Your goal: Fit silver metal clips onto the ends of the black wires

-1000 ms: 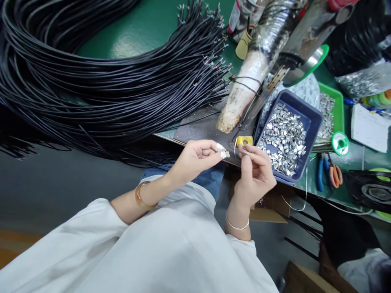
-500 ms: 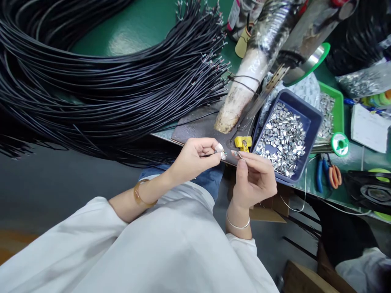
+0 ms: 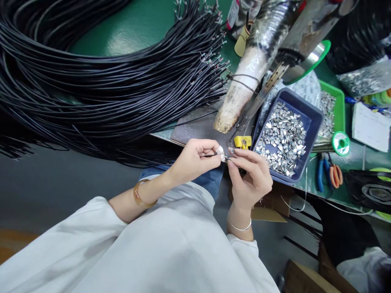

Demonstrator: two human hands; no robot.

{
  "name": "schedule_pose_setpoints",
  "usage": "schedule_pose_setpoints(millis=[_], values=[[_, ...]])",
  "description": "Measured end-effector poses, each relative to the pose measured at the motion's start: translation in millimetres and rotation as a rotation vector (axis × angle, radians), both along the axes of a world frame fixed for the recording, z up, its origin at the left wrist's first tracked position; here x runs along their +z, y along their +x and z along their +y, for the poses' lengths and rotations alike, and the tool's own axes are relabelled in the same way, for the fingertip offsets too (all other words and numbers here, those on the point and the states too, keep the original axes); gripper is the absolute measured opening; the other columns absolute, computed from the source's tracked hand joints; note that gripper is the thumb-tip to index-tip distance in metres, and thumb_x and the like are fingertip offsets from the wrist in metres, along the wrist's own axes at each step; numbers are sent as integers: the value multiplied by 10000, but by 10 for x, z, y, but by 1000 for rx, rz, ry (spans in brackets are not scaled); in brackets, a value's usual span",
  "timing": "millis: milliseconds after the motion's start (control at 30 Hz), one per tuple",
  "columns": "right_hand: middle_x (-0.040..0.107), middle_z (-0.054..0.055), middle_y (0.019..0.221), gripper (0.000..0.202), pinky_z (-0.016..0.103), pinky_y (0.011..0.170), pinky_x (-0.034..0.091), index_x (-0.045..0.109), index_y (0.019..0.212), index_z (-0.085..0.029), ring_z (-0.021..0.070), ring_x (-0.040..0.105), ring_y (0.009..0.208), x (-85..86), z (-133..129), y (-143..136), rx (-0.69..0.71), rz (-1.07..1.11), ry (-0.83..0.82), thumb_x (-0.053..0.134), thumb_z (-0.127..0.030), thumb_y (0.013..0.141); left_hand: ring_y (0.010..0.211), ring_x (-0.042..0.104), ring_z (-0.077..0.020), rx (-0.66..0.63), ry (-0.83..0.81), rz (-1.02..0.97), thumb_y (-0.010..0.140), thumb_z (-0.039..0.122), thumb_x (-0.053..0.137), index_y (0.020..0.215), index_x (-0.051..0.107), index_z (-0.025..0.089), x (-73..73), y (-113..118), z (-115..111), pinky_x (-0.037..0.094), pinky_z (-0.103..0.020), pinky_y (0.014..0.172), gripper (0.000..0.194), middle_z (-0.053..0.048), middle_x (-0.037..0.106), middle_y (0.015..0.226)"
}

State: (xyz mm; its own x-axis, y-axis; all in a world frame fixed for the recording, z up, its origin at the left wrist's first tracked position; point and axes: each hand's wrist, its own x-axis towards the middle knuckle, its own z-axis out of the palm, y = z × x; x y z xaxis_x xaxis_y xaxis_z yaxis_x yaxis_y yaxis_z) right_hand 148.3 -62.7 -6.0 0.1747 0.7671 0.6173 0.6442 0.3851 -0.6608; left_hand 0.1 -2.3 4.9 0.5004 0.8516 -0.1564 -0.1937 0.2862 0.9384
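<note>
My left hand (image 3: 198,159) is closed, its thumb and forefinger pinching a black cable (image 3: 209,155) close to its end. White wraps cover some of its fingertips. Directly to the right, my right hand (image 3: 249,177) is closed in a pinch at the tip of that cable. Between its fingertips is a small shiny metal piece, mostly hidden by the fingers. Whether it touches the cable end I cannot tell. A dark blue tray (image 3: 311,118) of small silvery metal pieces (image 3: 282,136) stands just beyond my right hand, beside a yellow block (image 3: 242,141).
A big bundle of black cables (image 3: 122,89) with stripped ends covers the left of the green table. A plastic-wrapped tube (image 3: 241,85) slants over a dark board (image 3: 195,124). To the right are a green tray (image 3: 340,106), a solder spool (image 3: 341,143), pliers (image 3: 320,175) and paper (image 3: 371,126).
My right hand has moved slightly left, bringing its fingertips and the small metal piece up to the cable end. My left hand has stayed nearly still.
</note>
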Motion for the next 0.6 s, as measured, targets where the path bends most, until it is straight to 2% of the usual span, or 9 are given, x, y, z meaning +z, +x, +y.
schedule_pose_setpoints(millis=[267,400,500,600], values=[[728,32,1076,166,384,910,618,674,970,-236,180,712,1025,9,3,22,77,-112,-108,668,-105,869,505,262,-40,-6,63,17,750,152,649,649,556,143,-37,-11,-36,209,-185,457,137,72,375,546],[710,58,1108,114,364,869,633,637,967,-216,189,714,1050,-29,2,11,101,56,-174,634,-129,894,507,274,-38,25,65,-10,757,130,640,683,563,146,-38,-17,-50,223,-183,464,108,73,395,564],[714,46,1052,99,337,791,647,608,994,-222,177,738,972,-67,-4,-4,29,203,-100,590,-149,929,486,257,-38,25,41,-26,758,149,648,686,589,146,-25,-31,-36,238,-188,472,93,84,362,531],[728,36,1000,105,357,771,656,602,997,-227,183,749,929,-88,-7,-13,-11,178,-3,595,-151,925,512,342,-58,45,7,-2,757,199,669,695,651,135,-22,-42,-8,287,-200,495,91,52,444,539]])
